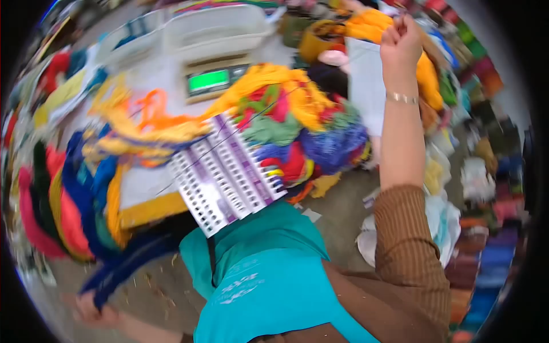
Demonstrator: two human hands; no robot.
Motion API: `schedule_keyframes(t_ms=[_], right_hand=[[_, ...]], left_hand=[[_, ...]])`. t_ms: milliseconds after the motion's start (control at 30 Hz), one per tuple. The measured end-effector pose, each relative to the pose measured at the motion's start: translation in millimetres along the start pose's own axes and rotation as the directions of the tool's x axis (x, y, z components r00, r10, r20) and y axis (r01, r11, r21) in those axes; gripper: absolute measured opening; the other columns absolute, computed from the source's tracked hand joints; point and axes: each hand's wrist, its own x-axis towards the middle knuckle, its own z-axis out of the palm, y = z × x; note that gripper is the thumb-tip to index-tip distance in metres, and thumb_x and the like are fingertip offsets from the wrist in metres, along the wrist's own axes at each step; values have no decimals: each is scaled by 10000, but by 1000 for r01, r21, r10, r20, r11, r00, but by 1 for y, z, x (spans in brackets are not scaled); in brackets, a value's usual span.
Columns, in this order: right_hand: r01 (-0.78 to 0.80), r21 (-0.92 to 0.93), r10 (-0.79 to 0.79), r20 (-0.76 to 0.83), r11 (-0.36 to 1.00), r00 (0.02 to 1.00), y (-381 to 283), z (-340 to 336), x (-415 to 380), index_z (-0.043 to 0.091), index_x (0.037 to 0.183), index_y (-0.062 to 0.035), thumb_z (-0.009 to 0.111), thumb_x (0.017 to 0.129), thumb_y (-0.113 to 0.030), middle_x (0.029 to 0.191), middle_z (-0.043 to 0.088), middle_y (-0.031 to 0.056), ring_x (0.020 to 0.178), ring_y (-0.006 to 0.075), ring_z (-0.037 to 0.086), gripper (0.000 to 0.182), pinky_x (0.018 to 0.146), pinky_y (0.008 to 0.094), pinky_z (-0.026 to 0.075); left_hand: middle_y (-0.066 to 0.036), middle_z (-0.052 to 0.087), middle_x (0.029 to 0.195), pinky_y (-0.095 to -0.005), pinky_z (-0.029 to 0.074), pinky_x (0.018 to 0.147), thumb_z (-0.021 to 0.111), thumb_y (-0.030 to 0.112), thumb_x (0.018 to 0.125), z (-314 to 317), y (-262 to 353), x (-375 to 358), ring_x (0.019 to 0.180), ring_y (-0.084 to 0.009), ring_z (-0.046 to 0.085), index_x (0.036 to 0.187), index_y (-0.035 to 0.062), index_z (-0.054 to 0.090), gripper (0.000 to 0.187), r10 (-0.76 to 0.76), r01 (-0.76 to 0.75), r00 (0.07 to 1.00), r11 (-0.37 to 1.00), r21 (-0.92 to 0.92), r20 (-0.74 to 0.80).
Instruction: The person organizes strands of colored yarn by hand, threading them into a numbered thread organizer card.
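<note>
At the lower left, my left hand [91, 308], blurred, is closed on a hank of dark blue yarn [128, 260] that stretches up toward the table edge. My right hand [400, 37] is raised at the upper right, fingers pinched together; what they hold, if anything, is too small to make out. White and purple cards with rows of punched holes [223, 171] lie at the table's front edge, partly over my teal apron [263, 286]. A thin dark strand crosses these cards. Behind them sits a heap of multicoloured yarn [303, 126], with yellow yarn [269, 80] over it.
A digital scale [209, 82] with a green display stands behind the yarn, before clear plastic bins [217, 28]. Coloured hanks [63, 200] hang at the table's left side. White paper [366, 86] lies near my right forearm. Plastic bags [440, 223] and stacked yarn [494, 263] are at right.
</note>
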Motion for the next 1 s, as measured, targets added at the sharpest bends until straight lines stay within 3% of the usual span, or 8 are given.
schedule_keyframes(t_ms=[67, 100, 200, 267, 333, 467, 667, 1000], right_hand=[[261, -57, -263, -40, 964, 964, -51, 20, 3, 584, 877, -114, 633, 912, -176, 694, 542, -2, 460, 72, 360, 86, 411, 217, 260], [456, -93, -460, -37, 885, 887, -59, 32, 3, 613, 893, -132, 656, 897, -159, 714, 591, 6, 448, 57, 417, 51, 378, 198, 269], [836, -275, -699, 460, 475, 548, -29, 68, -17, 695, 837, -27, 606, 853, -42, 851, 697, 50, 757, 126, 633, 92, 683, 254, 497], [673, -209, -405, 660, 710, 632, 44, 98, -95, 633, 955, -10, 573, 867, 1, 853, 678, 51, 784, 143, 648, 107, 724, 263, 524], [407, -240, -105, 742, 881, 663, 110, 117, -187, 619, 959, -44, 569, 856, -49, 776, 662, 78, 748, 238, 652, 114, 692, 339, 521], [71, -462, 362, 772, 884, 522, 164, 112, -322, 560, 1074, -28, 618, 797, -92, 711, 671, 134, 704, 332, 666, 290, 671, 411, 511], [-76, -484, 487, 839, 872, 243, 151, 103, -352, 525, 1156, -12, 633, 772, -95, 668, 678, 121, 686, 301, 678, 407, 625, 403, 491], [-153, -538, 560, 786, 829, 263, 149, 99, -345, 589, 1050, -11, 648, 803, -158, 695, 674, 131, 683, 288, 679, 293, 629, 388, 497]], left_hand=[[39, 410, 611, -231, 291, 488, 547, 135, 922, 25, 21, -4, 516, -75, 368, 951, 90, 518, 62, -8, 124, 986, 694, -709, 164], [69, 446, 528, -226, 223, 423, 570, 212, 915, 67, 59, -31, 439, -50, 340, 682, 161, 489, 252, -137, 368, 920, -19, -930, 367], [78, 426, 509, -227, 201, 427, 545, 188, 932, 99, 50, -47, 440, -30, 317, 680, 209, 476, 262, -121, 654, 757, 128, -746, 642], [32, 497, 609, -230, 206, 412, 527, 224, 958, 143, 39, -73, 471, -49, 337, 743, 185, 466, 227, -291, 429, 861, 857, -287, 418], [-21, 408, 894, -227, 353, 572, 465, 188, 1031, 177, 18, -90, 673, -94, 398, 1250, -8, 491, 295, -323, 759, 612, 498, -420, 722], [-34, 540, 899, -199, 381, 470, 475, 228, 1030, 254, 53, -135, 575, -69, 464, 1432, 30, 377, 459, -447, 718, 531, 689, -101, 719], [-26, 584, 869, -187, 363, 492, 535, 177, 1007, 293, 49, -148, 552, -49, 441, 1244, 10, 533, 290, -498, 631, 478, 768, 112, 724], [26, 472, 675, -198, 326, 510, 559, 213, 1006, 314, 48, -158, 540, -44, 398, 981, 78, 544, 138, -559, 683, 454, 718, 132, 694]])
